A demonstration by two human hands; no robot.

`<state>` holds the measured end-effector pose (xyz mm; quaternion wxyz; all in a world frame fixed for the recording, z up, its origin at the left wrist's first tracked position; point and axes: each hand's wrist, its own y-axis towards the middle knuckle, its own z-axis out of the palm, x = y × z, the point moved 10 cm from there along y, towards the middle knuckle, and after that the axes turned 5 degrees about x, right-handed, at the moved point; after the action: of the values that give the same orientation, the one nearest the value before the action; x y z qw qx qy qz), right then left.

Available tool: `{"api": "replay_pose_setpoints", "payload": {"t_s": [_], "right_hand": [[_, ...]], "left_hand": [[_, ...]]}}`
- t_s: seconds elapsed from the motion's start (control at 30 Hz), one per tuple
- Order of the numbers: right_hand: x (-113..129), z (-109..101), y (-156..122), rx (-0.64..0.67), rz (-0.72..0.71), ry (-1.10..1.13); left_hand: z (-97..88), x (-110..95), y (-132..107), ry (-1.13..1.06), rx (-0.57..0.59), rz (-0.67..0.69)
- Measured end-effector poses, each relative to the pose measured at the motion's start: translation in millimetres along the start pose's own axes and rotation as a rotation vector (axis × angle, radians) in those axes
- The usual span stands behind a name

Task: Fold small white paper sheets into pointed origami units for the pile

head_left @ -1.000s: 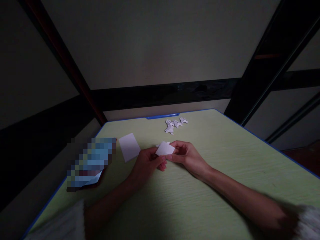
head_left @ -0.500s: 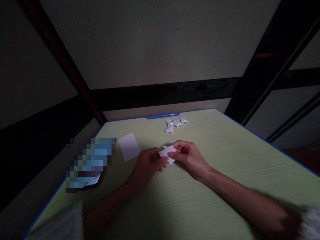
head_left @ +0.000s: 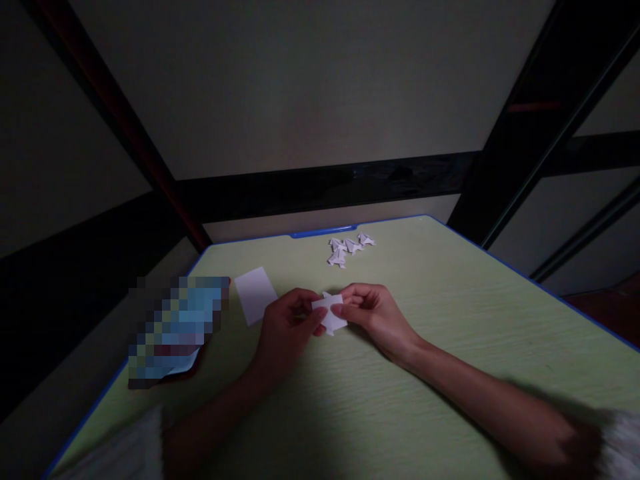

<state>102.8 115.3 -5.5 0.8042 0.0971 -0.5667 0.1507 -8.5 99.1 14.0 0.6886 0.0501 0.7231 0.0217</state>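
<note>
A small folded piece of white paper (head_left: 330,320) is pinched between both hands, just above the table. My left hand (head_left: 290,327) grips its left side, thumb on top. My right hand (head_left: 377,317) closes on its right side, the thumb lying on the near face. Small pointed flaps stick out at the paper's top and bottom edges. Fingers behind the paper are partly hidden. Beyond the hands lie several small white folded paper figures (head_left: 345,247), close together. To the left of my left hand rests a flat white sheet of paper (head_left: 256,295).
A device with a blurred, lit screen (head_left: 183,330) lies at the left edge. The pale green table (head_left: 450,320) has a blue rim and a blue handle (head_left: 324,231) at its far side. Behind it stands a panelled wall or cabinet (head_left: 320,100).
The folded paper has turned slightly and moved a little to the left with both hands, and its lower flap shows at a different angle. The view has shifted slightly.
</note>
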Motion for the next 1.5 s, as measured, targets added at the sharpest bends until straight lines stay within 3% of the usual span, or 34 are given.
{"api": "replay_pose_setpoints", "payload": {"t_s": [0.23, 0.43, 0.67, 1.03, 1.3, 1.5], "right_hand": [[0, -1, -1, -0.009, 0.008, -0.043], [-4, -2, -3, -0.032, 0.029, -0.006], [-5, 0, -3, -0.002, 0.049, 0.037], [4, 3, -4, 0.026, -0.035, -0.015], [15, 6, -2, 0.08, -0.07, -0.258], [15, 11, -1, 0.164, -0.076, -0.289]], "left_hand": [[-1.2, 1, -1, 0.034, -0.028, 0.004], [-4.0, -11, -7, 0.122, -0.059, 0.116], [-1.4, -20, -9, 0.126, -0.005, 0.214], [5.2, -29, -12, 0.166, 0.054, 0.331], [2.8, -20, -7, 0.054, 0.04, 0.192], [3.5, -11, -3, -0.054, 0.044, 0.064]]}}
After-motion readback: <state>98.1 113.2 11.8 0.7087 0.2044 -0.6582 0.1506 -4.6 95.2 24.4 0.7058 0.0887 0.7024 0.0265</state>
